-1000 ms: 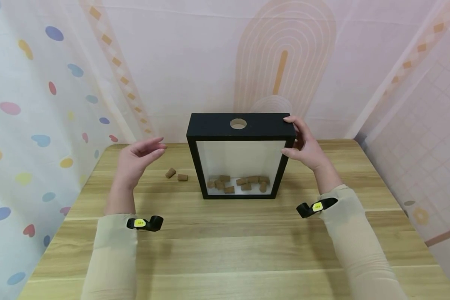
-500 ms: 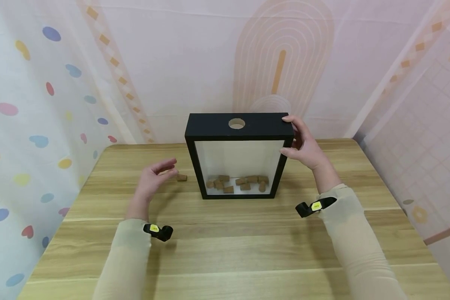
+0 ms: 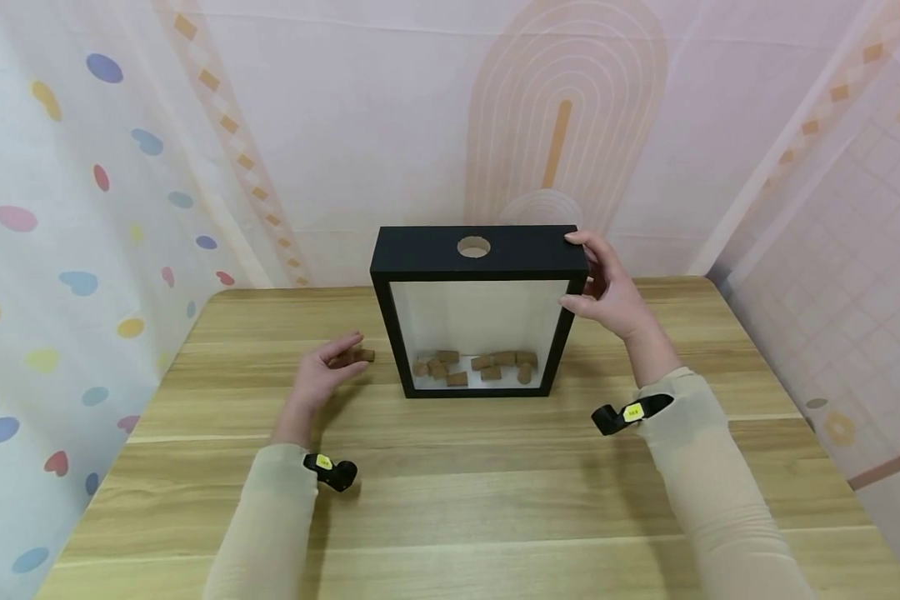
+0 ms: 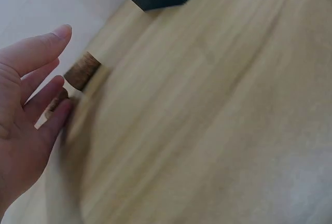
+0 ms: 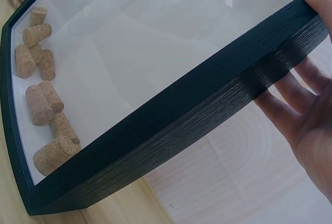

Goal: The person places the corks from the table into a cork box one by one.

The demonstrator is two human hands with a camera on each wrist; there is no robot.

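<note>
Head view: black frame box [image 3: 480, 308] held upright at top right corner by right hand [image 3: 607, 292], thumb in front, fingers behind. Left hand [image 3: 326, 375] lowered on table [image 3: 450, 492], fingers relaxed, tips at loose corks [image 3: 362, 356].

Left wrist view: cork [image 4: 82, 71] just beyond straight fingertips, nothing gripped.

Right wrist view: corks inside box [image 5: 44, 105] seen far from grip, at opposite end.

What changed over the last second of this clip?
The left hand came down from mid-air, left of the black frame box, to the two loose corks on the table, fingers now at them. The right hand stayed on the box's upper right corner; box and the corks inside unmoved.
</note>
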